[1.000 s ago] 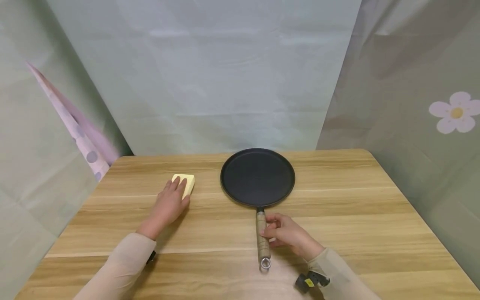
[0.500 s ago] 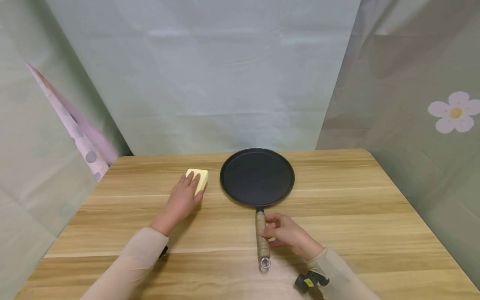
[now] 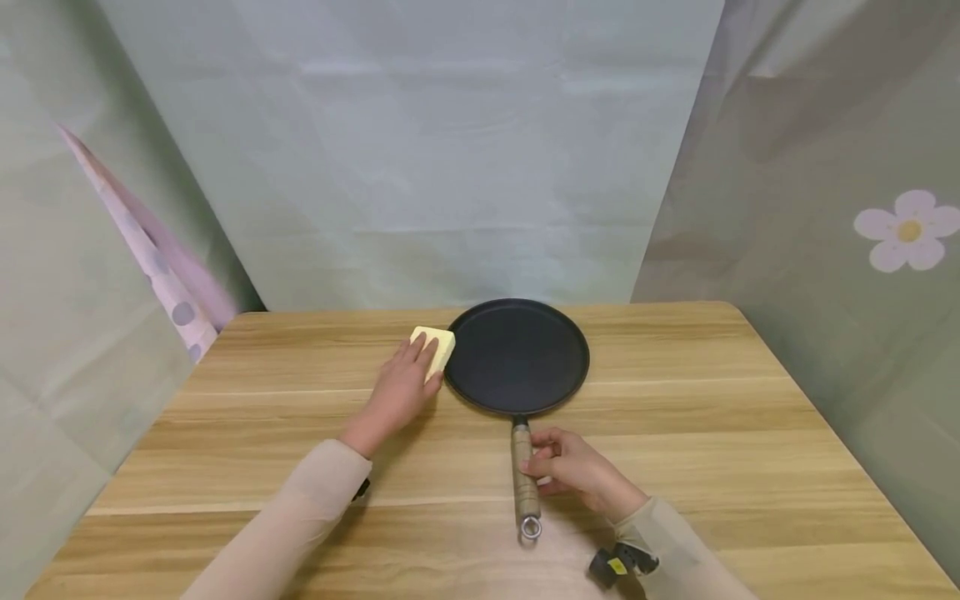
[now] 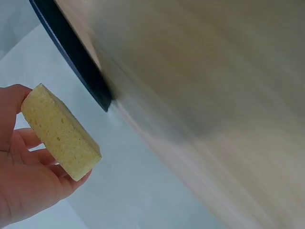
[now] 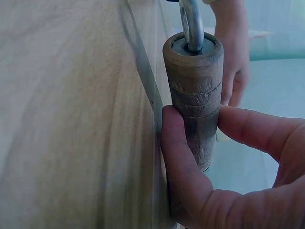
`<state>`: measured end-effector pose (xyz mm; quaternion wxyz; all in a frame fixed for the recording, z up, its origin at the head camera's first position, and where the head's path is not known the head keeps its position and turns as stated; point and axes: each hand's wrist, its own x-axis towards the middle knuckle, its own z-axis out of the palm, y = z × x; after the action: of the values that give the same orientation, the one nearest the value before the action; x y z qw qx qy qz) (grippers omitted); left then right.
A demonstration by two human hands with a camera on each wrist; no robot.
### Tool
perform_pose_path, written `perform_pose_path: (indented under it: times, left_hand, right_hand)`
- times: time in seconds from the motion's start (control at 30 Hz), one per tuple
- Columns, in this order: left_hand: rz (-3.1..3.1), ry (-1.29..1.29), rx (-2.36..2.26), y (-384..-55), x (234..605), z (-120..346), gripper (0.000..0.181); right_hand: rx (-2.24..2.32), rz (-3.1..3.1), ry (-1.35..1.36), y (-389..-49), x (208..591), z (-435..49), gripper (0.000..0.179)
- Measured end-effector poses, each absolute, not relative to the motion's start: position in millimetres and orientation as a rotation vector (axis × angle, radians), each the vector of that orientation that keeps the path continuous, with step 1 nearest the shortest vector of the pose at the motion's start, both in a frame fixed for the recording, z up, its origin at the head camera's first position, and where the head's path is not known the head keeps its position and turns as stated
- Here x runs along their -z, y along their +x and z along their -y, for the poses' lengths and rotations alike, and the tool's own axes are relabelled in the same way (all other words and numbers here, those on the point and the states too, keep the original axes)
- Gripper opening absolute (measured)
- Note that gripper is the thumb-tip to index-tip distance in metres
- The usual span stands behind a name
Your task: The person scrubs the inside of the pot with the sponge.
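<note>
A round black flat pan (image 3: 517, 354) lies on the wooden table, its wooden handle (image 3: 525, 475) pointing toward me. My right hand (image 3: 581, 471) pinches that handle from the right; in the right wrist view the thumb and fingers press on either side of the wooden grip (image 5: 198, 95). In my left hand (image 3: 401, 387) is a pale yellow sponge (image 3: 435, 346), which overlaps the pan's left rim in the head view. The left wrist view has the sponge (image 4: 62, 133) between thumb and fingers, clear of the table, with the pan's dark edge (image 4: 71, 52) close by.
The wooden table (image 3: 712, 433) has its far edge just behind the pan. Pale curtains (image 3: 450, 150) hang behind and on both sides. A small black wrist camera (image 3: 622, 562) is strapped at the right sleeve.
My left hand has carried the sponge to the right and slightly away from me, from the left part of the table to the pan's left rim. The right hand and pan have stayed put.
</note>
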<state>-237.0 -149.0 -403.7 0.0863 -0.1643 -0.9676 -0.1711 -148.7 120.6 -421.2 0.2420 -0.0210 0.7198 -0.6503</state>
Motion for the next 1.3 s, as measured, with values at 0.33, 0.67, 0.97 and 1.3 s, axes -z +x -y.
perform_pose_path:
  times: [0.33, 0.67, 0.97, 1.3]
  left_hand:
    - [2.858, -0.551, 0.527, -248, 402, 129, 0.056]
    - [2.864, -0.628, 0.554, -258, 403, 113, 0.055]
    - [2.884, -0.736, 0.541, -267, 407, 99, 0.055]
    - [2.893, -0.875, 0.574, -273, 411, 87, 0.054]
  right_hand:
    - [1.780, -1.972, -0.026, -150, 420, -119, 0.052]
    - [1.774, -1.964, -0.032, -149, 420, -119, 0.053]
    - [1.767, -1.962, -0.028, -149, 419, -120, 0.054]
    - [1.770, -1.957, -0.024, -149, 418, -120, 0.055]
